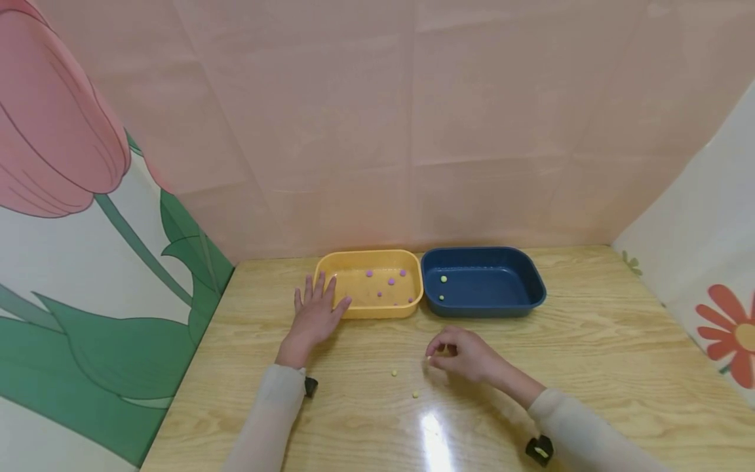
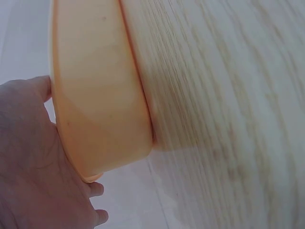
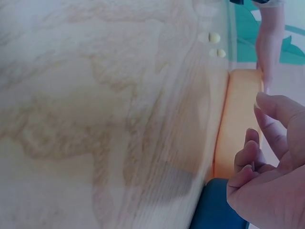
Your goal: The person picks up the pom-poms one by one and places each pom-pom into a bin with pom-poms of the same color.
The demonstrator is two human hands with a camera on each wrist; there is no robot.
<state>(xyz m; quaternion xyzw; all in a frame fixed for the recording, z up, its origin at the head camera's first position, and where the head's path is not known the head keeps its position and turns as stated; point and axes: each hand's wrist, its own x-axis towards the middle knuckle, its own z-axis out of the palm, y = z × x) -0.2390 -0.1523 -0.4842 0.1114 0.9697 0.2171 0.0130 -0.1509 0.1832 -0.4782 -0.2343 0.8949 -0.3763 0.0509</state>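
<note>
My left hand (image 1: 315,318) lies with spread fingers over the left end of a yellow tray (image 1: 368,313); in the left wrist view its palm and thumb touch the tray's rim. Small purple balls (image 1: 392,282) are scattered inside. My right hand (image 1: 463,354) is above the table, in front of a blue tray (image 1: 483,308). Its thumb and index fingertips pinch together, with a small pale-yellow ball (image 1: 428,358) showing as a speck between them. Two more pale-yellow balls, one nearer the trays (image 1: 394,373) and one nearer me (image 1: 415,394), lie on the table.
Inside the blue tray, two yellow-green balls (image 1: 444,279) sit toward its left end. Both trays stand side by side at the back of the wood-grain table (image 1: 259,288), before a pink cloth wall (image 1: 377,131). Flower-printed panels flank the table.
</note>
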